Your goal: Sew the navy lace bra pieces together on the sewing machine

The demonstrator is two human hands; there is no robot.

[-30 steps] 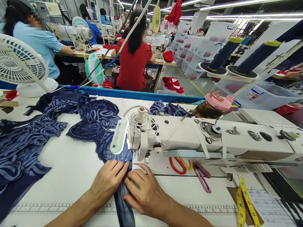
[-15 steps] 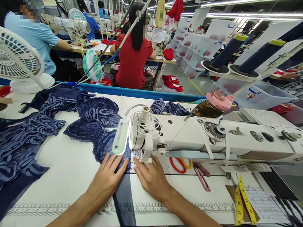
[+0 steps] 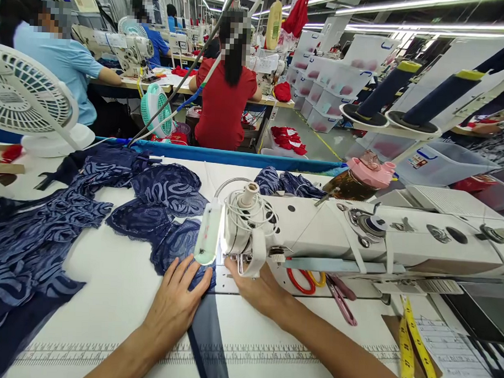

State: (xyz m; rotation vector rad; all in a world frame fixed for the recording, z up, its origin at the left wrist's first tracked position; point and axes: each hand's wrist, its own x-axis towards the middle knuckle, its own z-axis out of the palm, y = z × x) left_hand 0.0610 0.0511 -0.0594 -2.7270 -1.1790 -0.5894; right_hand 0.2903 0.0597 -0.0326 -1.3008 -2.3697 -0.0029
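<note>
Our left hand (image 3: 174,302) and right hand (image 3: 260,289), fingers open, press the navy lace fabric (image 3: 179,242) flat beside the sewing machine (image 3: 358,234).

The lace (image 3: 169,189) under my left hand (image 3: 176,305) is soft navy cloth, sheer, with a raised swirl pattern. The strip (image 3: 208,333) joined to it is plain cloth, smooth and matt. The desk (image 3: 116,283) is smooth white laminate with a faint sheen. The machine (image 3: 358,237) looks like glossy white enamel with bright metal knobs. The fan (image 3: 27,101) is white plastic, and the tape (image 3: 404,348) is slick and yellow.
</note>
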